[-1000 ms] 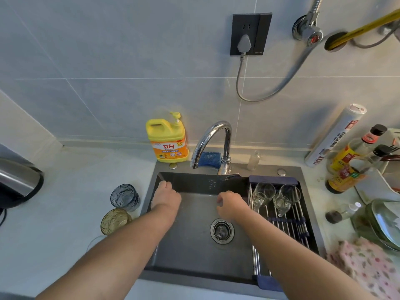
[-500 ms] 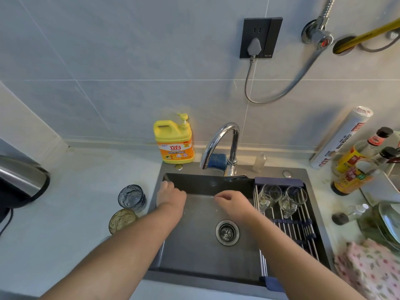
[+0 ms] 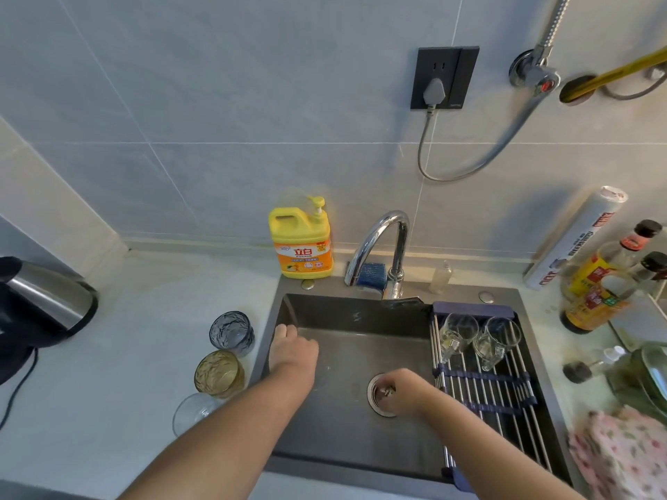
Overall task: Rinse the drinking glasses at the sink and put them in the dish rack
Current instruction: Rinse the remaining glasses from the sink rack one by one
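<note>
Three glasses stand on the counter left of the sink (image 3: 361, 442): a blue-grey glass (image 3: 231, 333), an amber glass (image 3: 219, 373) and a clear glass (image 3: 195, 413). Two clear glasses (image 3: 456, 333) (image 3: 496, 341) lie on the roll-up dish rack (image 3: 483, 386) over the sink's right side. My left hand (image 3: 292, 350) rests inside the sink by its left wall, fingers curled, holding nothing. My right hand (image 3: 400, 389) is low over the drain (image 3: 377, 405), fingertips down on its middle; whether they grip it is hidden. No water runs from the faucet (image 3: 382, 240).
A yellow detergent bottle (image 3: 301, 243) and a blue sponge (image 3: 371, 274) sit behind the sink. A kettle (image 3: 39, 301) stands at far left. At right are sauce bottles (image 3: 599, 283), a wrap roll (image 3: 574, 240), glass dishes (image 3: 649, 373) and a floral cloth (image 3: 624, 452).
My right hand has dropped from the middle of the sink down onto the drain. My left hand stays by the sink's left wall. The view has shifted slightly.
</note>
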